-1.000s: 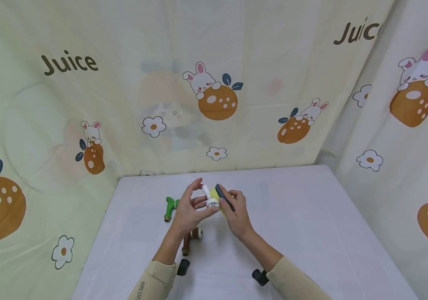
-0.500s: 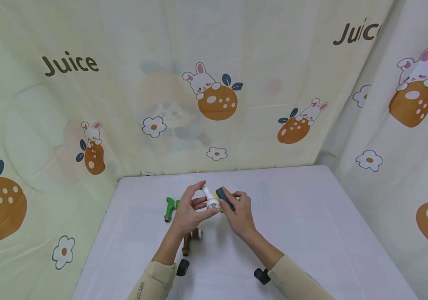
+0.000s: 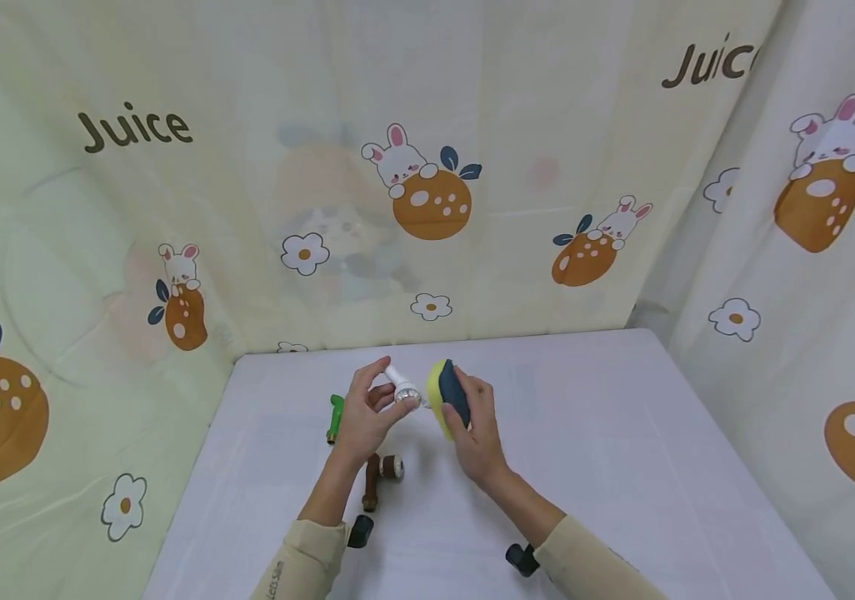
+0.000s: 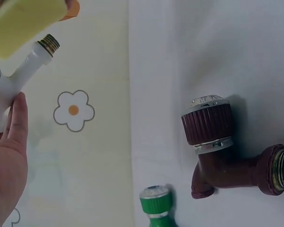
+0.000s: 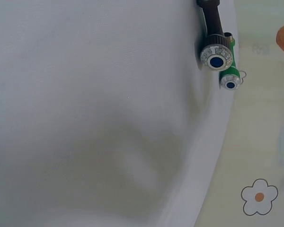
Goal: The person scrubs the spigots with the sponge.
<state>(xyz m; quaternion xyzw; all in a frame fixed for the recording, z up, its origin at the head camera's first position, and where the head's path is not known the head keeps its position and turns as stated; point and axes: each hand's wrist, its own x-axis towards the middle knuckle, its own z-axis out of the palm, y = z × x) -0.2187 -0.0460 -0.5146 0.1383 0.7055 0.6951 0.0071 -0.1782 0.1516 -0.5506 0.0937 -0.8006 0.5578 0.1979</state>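
Observation:
In the head view my left hand holds a white tap above the table, fingers and thumb around its body. The left wrist view shows the tap's brass threaded end pointing up and right. My right hand grips a yellow sponge with a dark blue scouring layer, thumb on the near side. In the head view the sponge is just right of the tap; whether they touch I cannot tell. The right wrist view shows at most a sliver of the right hand at its edge.
A brown tap lies on the white-covered table, in front of the left hand. Behind that hand lies a green tap, partly hidden. Black wrist devices sit at both sleeves. A printed curtain stands behind the table.
My left hand has shifted left with the white tap, away from the sponge. The sponge has turned in my right hand, so more of its yellow side and its blue layer shows.

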